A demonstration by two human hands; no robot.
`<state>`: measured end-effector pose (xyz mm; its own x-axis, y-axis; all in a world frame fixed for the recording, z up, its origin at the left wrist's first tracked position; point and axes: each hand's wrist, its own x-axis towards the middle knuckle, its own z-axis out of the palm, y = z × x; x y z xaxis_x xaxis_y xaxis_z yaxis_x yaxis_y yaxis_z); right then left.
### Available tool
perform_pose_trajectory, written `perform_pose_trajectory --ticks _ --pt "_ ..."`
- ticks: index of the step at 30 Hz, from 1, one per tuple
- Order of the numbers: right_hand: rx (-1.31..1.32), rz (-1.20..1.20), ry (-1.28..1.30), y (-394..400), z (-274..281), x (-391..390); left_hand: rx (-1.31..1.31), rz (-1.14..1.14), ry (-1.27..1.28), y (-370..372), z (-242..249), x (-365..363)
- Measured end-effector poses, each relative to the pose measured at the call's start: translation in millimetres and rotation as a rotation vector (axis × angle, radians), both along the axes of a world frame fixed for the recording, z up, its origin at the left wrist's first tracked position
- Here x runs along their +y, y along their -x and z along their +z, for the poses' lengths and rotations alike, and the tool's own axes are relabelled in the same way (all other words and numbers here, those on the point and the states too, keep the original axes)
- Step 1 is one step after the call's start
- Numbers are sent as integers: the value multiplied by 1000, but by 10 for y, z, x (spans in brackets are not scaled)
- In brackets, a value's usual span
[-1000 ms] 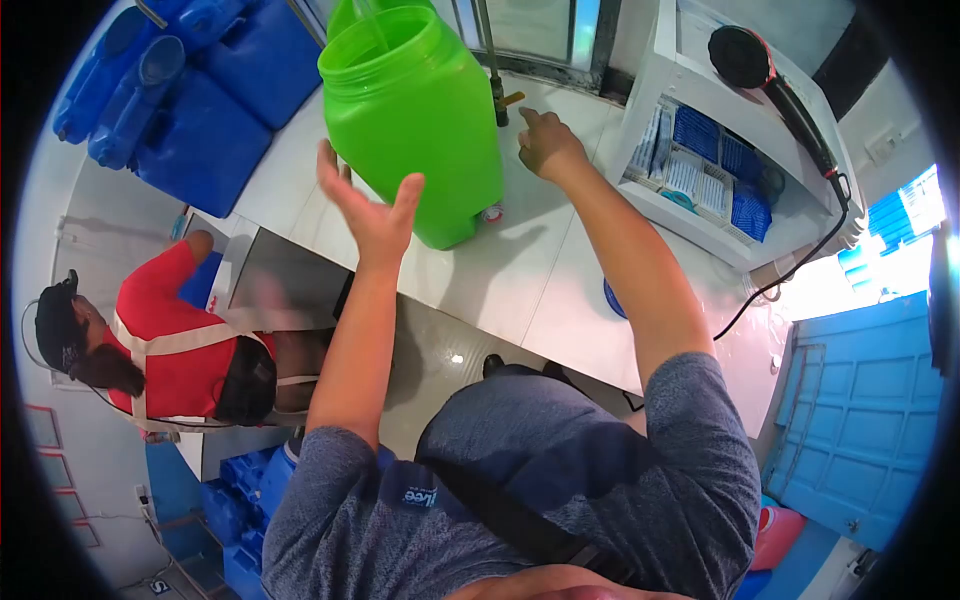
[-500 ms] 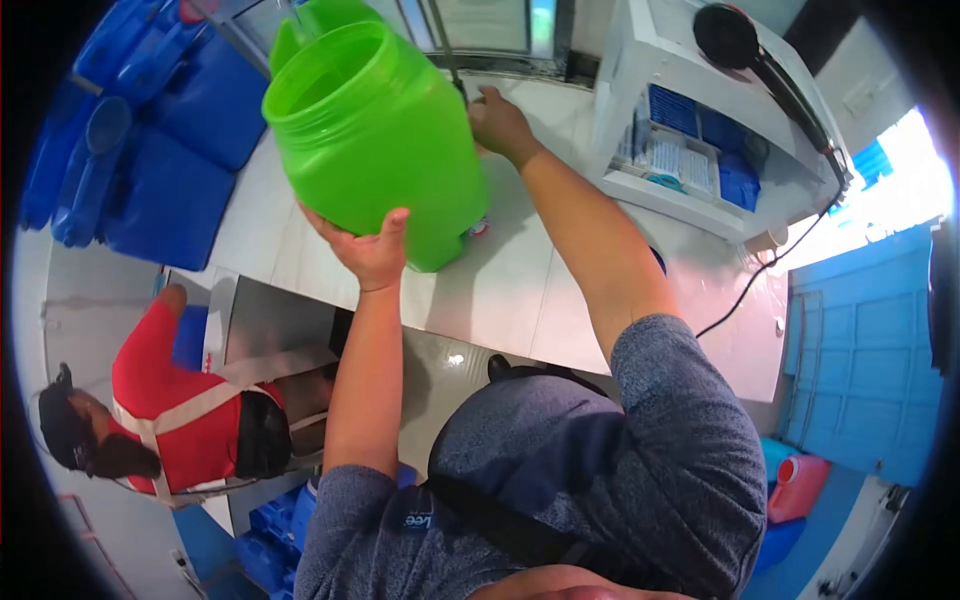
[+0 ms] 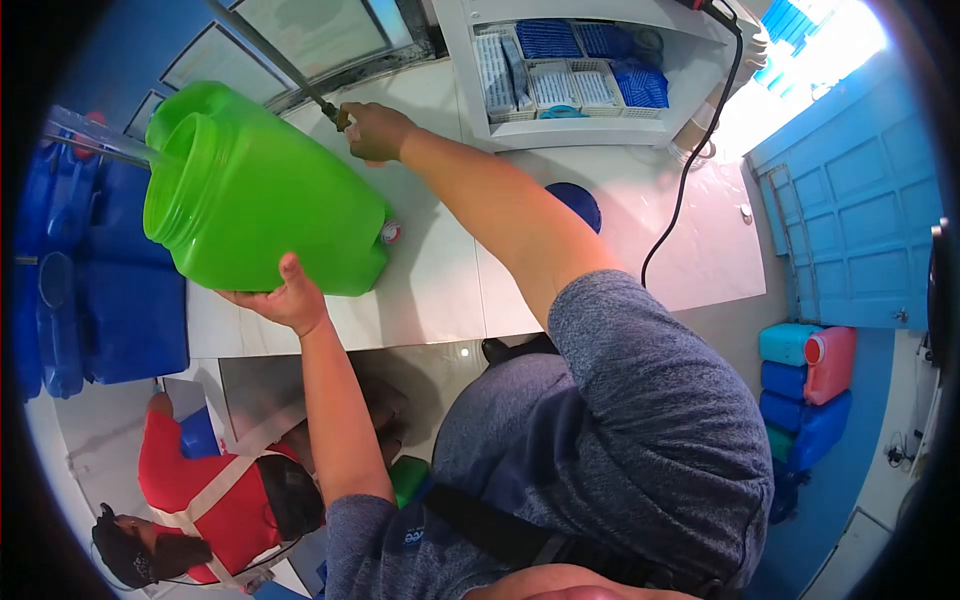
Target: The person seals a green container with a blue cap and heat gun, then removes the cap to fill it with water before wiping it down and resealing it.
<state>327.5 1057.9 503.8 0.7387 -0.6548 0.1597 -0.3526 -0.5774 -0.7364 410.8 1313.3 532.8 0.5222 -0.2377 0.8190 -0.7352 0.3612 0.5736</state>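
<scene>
A bright green plastic jug (image 3: 290, 190) is on the white counter, its open mouth toward the left of the view. My left hand (image 3: 290, 300) supports the jug's near side, thumb up along the wall and fingers partly hidden beneath it. Something clear, like a tube or stream (image 3: 105, 137), reaches the jug's mouth. Behind the jug, my right hand (image 3: 380, 132) has its fingers closed around the fitting at the end of a slim metal pipe (image 3: 275, 58). A small red-and-white round piece (image 3: 390, 232) shows near the jug's base.
Blue jugs (image 3: 130, 270) stand to the left. A white cabinet (image 3: 590, 132) with baskets of blue and white items sits at the back right, a black cable (image 3: 688, 170) hanging before it. At lower left is a person in red (image 3: 210, 490). Coloured containers (image 3: 790, 380) are stacked right.
The view has swung, so the jug and both hands appear farther left. My right hand now closes on the pipe's end; my left hand stays against the jug.
</scene>
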Motion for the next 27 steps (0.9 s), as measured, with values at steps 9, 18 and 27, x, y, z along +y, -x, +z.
perform_pose_trajectory --ticks 9,18,27 --pt "170 -162 211 -96 -56 8 33 -50 40 -35 -62 11" --pt "-409 26 -73 172 70 46 -28 11 8 -21 -15 -1" --pt "-325 -331 -662 2248 78 810 50 -79 33 104 81 -37"
